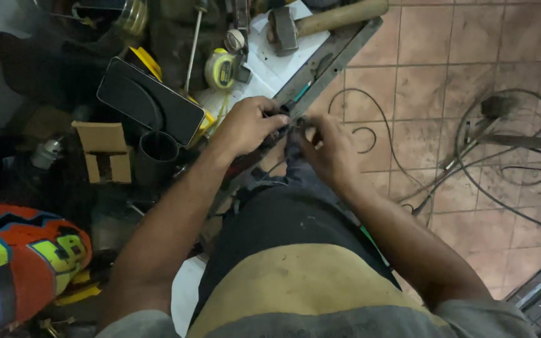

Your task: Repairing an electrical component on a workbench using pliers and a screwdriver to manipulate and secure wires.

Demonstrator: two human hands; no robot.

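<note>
Dim tiled floor [471, 81], both hands, left hand [245, 125] and right hand [330, 150], pinched around something small, too dark to identify.

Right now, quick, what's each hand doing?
Left hand: closed, pinching a small dark part at the metal bar.
Right hand: fingers curled around the same spot; what it holds cannot be told.

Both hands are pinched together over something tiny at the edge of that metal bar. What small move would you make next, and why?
Probably steady the grip before anything else. The left hand and right hand meet fingertip to fingertip on a small dark part against the metal bar. The part is too hidden to identify, so holding it firm seems safest.
</note>
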